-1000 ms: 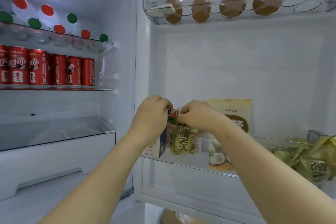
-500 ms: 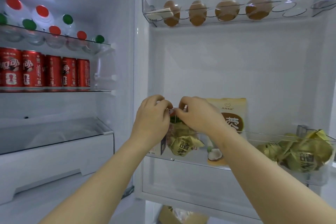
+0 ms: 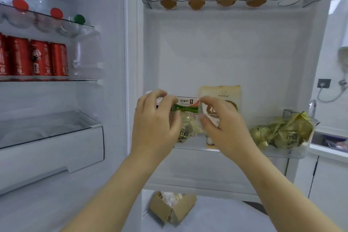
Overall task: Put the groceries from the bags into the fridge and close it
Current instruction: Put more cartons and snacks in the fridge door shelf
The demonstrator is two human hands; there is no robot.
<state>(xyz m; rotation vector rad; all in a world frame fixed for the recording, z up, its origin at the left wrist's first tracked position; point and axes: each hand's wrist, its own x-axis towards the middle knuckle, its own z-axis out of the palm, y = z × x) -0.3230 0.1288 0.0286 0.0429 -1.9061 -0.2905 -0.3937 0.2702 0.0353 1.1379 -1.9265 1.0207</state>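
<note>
Now hands (image 3: 156,126) wider apart, carton (image 3: 186,104) exposed

To my right a white wall (image 3: 330,39) carries a dark socket (image 3: 323,83), and a pale cord (image 3: 328,100) hangs in a loop just below it. Higher up, at the edge of my view, part of a white rounded appliance (image 3: 343,58) is fixed to the wall. A metal tap (image 3: 312,106) stands near a white counter (image 3: 327,151), with white cupboard doors (image 3: 331,184) under it. The floor (image 3: 216,213) below me is pale grey. The light is cool and even.
</note>
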